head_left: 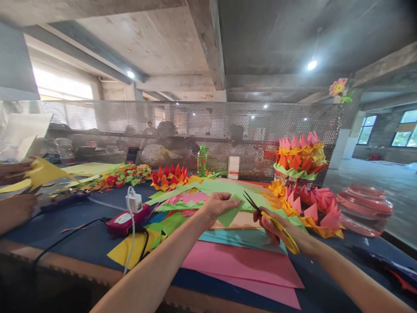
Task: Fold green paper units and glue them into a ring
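My left hand (217,209) pinches a piece of light green paper (230,215) above the middle of the table. In my right hand (272,224) is a pair of scissors (280,228) with yellow handles. Their dark blades point up and left, close to the paper's right edge but apart from it. Below both hands lie stacked sheets of coloured paper: pink sheets (241,265) in front, blue sheets (243,238) behind them. Folded orange and pink paper pieces (312,212) lie to the right of my right hand.
A purple power strip (127,221) with a white charger (133,201) and cables lies left. A tiered paper flower (299,156), a clear pink-tinted jar (365,211) and a green bottle (202,161) stand farther back. At far left, another person's hands (16,204) hold yellow paper.
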A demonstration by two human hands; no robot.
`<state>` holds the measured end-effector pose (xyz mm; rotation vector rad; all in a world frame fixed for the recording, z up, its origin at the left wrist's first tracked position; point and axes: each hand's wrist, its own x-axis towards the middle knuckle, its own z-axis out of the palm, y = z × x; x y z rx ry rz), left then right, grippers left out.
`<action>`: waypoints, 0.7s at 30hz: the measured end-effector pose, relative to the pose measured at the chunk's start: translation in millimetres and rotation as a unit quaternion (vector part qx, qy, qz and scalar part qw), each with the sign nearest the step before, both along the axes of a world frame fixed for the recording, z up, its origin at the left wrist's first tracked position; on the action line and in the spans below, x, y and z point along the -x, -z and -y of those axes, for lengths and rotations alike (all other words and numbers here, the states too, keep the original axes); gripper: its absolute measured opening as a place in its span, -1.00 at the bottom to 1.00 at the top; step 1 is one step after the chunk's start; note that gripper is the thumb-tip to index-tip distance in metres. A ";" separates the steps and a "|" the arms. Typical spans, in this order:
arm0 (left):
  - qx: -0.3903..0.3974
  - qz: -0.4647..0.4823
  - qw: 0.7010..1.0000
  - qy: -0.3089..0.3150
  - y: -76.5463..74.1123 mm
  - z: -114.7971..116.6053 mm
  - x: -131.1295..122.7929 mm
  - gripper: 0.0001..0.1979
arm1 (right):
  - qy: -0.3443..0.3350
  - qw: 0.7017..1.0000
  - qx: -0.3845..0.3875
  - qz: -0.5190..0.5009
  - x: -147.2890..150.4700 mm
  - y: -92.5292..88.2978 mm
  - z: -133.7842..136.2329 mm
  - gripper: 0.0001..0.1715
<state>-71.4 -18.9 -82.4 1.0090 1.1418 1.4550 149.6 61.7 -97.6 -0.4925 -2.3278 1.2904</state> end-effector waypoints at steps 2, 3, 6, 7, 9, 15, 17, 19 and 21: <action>0.001 -0.003 1.000 0.006 -0.2 0.5 -0.2 -0.45 | -0.020 0.999 -0.028 0.026 0.2 -4.6 2.3 -0.34; 0.004 -0.005 1.000 0.009 0.1 0.5 -0.3 -0.44 | -0.030 0.998 -0.042 0.036 0.9 -6.9 3.1 -0.31; 0.019 -0.013 1.000 0.013 2.0 0.0 -0.6 -0.44 | -0.043 0.995 -0.072 0.051 2.8 -12.4 5.3 -0.29; 0.023 -0.016 1.000 0.013 2.6 -0.3 -0.7 -0.44 | -0.043 0.994 -0.080 0.054 3.2 -13.5 6.0 -0.29; 0.028 -0.019 0.999 0.011 3.5 -0.7 -0.9 -0.46 | -0.041 0.993 -0.092 0.059 3.3 -14.3 7.1 -0.31; 0.035 -0.020 0.999 0.013 3.8 -0.9 -0.9 -0.46 | -0.035 0.991 -0.111 0.070 2.2 -11.8 6.1 -0.32; 0.035 -0.020 0.999 0.015 4.3 -1.1 -0.5 -0.47 | -0.036 0.990 -0.116 0.070 2.5 -9.6 3.6 -0.31; 0.036 -0.018 0.999 0.017 5.0 -1.5 -0.2 -0.48 | -0.037 0.990 -0.120 0.069 3.2 -6.6 0.3 -0.30; 0.036 -0.016 0.999 0.018 5.7 -1.8 0.0 -0.47 | -0.038 0.990 -0.121 0.068 3.9 -3.7 -2.8 -0.30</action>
